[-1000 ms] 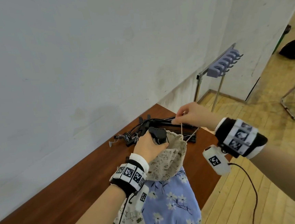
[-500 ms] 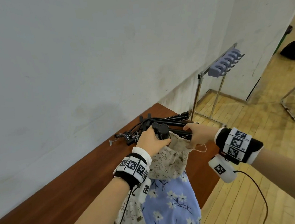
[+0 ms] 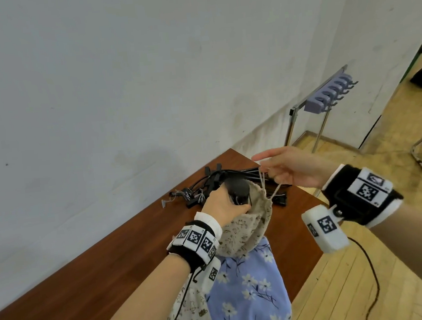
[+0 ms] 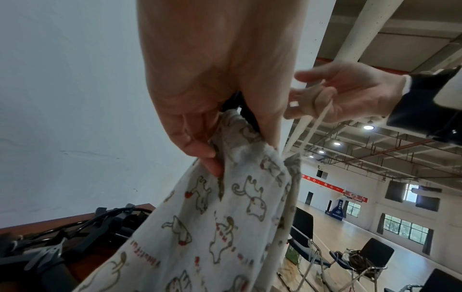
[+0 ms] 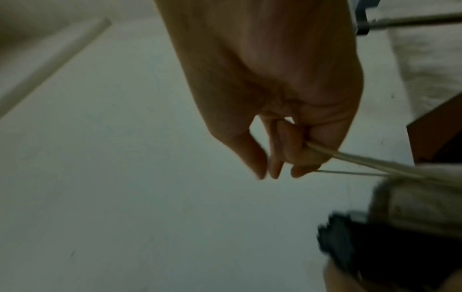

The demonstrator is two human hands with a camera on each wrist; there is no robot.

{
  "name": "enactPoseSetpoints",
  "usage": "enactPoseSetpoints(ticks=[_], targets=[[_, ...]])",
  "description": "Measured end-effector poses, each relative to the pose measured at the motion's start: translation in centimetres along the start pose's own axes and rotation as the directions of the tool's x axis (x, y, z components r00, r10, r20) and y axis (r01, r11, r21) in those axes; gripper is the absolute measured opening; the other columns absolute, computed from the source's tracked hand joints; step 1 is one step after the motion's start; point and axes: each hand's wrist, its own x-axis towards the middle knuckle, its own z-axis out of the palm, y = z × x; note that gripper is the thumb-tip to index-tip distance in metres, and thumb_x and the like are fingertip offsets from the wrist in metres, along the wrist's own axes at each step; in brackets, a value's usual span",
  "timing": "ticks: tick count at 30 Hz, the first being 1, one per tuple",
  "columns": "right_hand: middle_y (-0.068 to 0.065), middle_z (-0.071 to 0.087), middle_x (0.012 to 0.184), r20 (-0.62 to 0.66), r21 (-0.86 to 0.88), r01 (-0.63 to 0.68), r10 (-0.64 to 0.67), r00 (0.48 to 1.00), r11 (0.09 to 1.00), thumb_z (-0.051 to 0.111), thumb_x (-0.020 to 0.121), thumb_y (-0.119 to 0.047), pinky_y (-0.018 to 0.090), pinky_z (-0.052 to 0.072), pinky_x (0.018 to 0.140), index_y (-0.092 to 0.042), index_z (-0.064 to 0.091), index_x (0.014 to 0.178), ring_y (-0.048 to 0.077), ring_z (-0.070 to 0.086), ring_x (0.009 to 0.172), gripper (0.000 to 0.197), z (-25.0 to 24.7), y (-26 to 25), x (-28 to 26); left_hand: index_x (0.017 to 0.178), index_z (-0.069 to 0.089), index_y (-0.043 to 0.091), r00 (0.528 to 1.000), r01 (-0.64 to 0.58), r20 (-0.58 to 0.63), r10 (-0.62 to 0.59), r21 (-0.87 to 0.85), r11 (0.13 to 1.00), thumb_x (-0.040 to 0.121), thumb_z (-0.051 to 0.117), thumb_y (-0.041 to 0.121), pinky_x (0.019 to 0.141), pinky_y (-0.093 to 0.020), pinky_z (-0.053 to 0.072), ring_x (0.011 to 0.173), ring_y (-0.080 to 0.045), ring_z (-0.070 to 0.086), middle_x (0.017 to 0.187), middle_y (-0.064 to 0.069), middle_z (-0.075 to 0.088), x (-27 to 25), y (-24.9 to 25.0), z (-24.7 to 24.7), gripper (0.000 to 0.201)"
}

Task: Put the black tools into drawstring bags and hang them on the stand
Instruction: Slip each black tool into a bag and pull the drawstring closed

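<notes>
Drawstring bag (image 3: pixel 246 223), above tabletop (image 3: pixel 116 257): left hand (image 3: pixel 224 204) grips its mouth and black tool (image 3: pixel 321 272); right hand (image 3: pixel 289 168) pinches cords (image 3: pixel 275 191), stretched rightward from bag. Stand (image 3: pixel 326 96) beyond, right hand nearer.

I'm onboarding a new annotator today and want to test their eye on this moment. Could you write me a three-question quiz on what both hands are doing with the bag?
1. True or false: the right hand pinches the drawstring of the cat-print bag.
2. What does the left hand grip at the bag's mouth? A) the bag's rim together with a black tool; B) a hook of the stand; C) the blue floral cloth.
3. Fill in: the stand with its hooks carries ____ bags so far.

Key: 1 true; 2 A; 3 no.
</notes>
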Motion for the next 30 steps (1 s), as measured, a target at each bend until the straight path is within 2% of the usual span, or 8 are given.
enactPoseSetpoints(ticks=[4,7,14,18,22,24,27,30], targets=[[-0.004,0.067,0.097,-0.011,-0.547,0.146,-0.182,0.983,0.824,0.073,0.084,-0.033,0.014,0.044,0.063,-0.020,0.067,0.120,0.002,0.056,0.069,0.039,3.4,1.3,2.4,0.133,0.046,0.021,0.994,-0.054,0.098,0.054,-0.001,0.999,0.072,0.078,0.043,0.094,-0.030,0.048,0.111,-0.016,0.058,0.122,0.002,0.061,-0.5,1.0,0.1,0.073],[0.004,0.070,0.116,0.083,-0.776,0.167,-0.164,0.983,0.608,0.075,0.074,-0.051,0.036,0.051,0.094,-0.026,0.072,0.111,0.025,0.064,0.107,0.045,4.4,2.6,4.4,0.119,0.058,0.020,0.970,-0.107,0.215,0.112,-0.037,0.994,0.079,0.072,0.042,0.078,-0.028,0.047,0.088,-0.015,0.060,0.099,0.000,0.064,-0.8,1.0,-1.1,0.048],[0.006,0.063,0.072,0.030,-0.659,0.278,-0.345,0.938,0.699,0.071,0.082,-0.044,0.024,0.040,0.064,-0.022,0.077,0.092,0.006,0.049,0.060,0.025,2.6,3.7,5.0,0.085,0.068,0.014,0.983,0.109,-0.119,-0.142,-0.250,0.962,0.086,0.069,0.016,0.071,-0.041,0.060,0.061,-0.020,0.069,0.070,-0.006,0.068,-1.5,-4.4,-3.2,0.003],[-0.007,0.056,0.065,0.021,-0.591,0.291,-0.346,0.938,0.753,0.070,0.085,-0.038,0.010,0.038,0.059,-0.016,0.077,0.094,-0.004,0.045,0.054,0.025,2.9,4.0,5.4,0.076,0.065,0.024,0.940,0.154,-0.263,-0.216,-0.240,0.959,0.085,0.059,0.008,0.067,-0.040,0.059,0.060,-0.023,0.062,0.073,-0.008,0.064,-1.8,-5.1,-2.8,0.019],[0.012,0.063,0.076,0.013,-0.564,0.301,-0.356,0.934,0.769,0.071,0.084,-0.039,0.011,0.043,0.062,-0.016,0.077,0.095,0.005,0.053,0.066,0.026,3.3,4.4,6.1,0.097,0.058,0.022,0.905,0.238,-0.292,-0.310,-0.256,0.937,0.078,0.053,-0.002,0.063,-0.040,0.057,0.062,-0.021,0.053,0.074,0.000,0.050,-2.1,-4.3,-3.3,0.031],[0.018,0.065,0.082,0.012,-0.549,0.311,-0.365,0.931,0.776,0.071,0.084,-0.039,0.011,0.044,0.063,-0.015,0.077,0.095,0.007,0.055,0.069,0.027,3.4,4.5,6.4,0.097,0.057,0.016,0.857,0.346,-0.247,-0.452,-0.373,0.861,0.076,0.059,-0.002,0.068,-0.037,0.059,0.072,-0.023,0.061,0.083,-0.004,0.056,-1.9,-4.7,-3.7,0.028],[0.009,0.063,0.078,0.041,-0.521,0.312,-0.342,0.939,0.794,0.070,0.085,-0.037,0.007,0.043,0.061,-0.014,0.076,0.097,0.001,0.054,0.063,0.027,3.7,4.9,6.5,0.074,0.060,-0.005,0.739,0.405,-0.070,-0.670,-0.748,0.525,0.072,0.059,-0.014,0.074,-0.041,0.059,0.074,-0.031,0.064,0.076,-0.018,0.062,-1.5,-5.7,-4.0,0.009],[0.016,0.069,0.086,0.018,-0.488,0.320,-0.358,0.934,0.812,0.070,0.085,-0.034,0.005,0.045,0.063,-0.014,0.076,0.096,-0.003,0.059,0.066,0.023,3.7,5.1,6.5,0.081,0.063,-0.008,0.740,0.383,0.027,-0.672,-0.838,0.389,0.074,0.065,-0.015,0.064,-0.029,0.056,0.069,-0.026,0.063,0.073,-0.018,0.065,-1.7,-6.4,-4.5,0.011]])
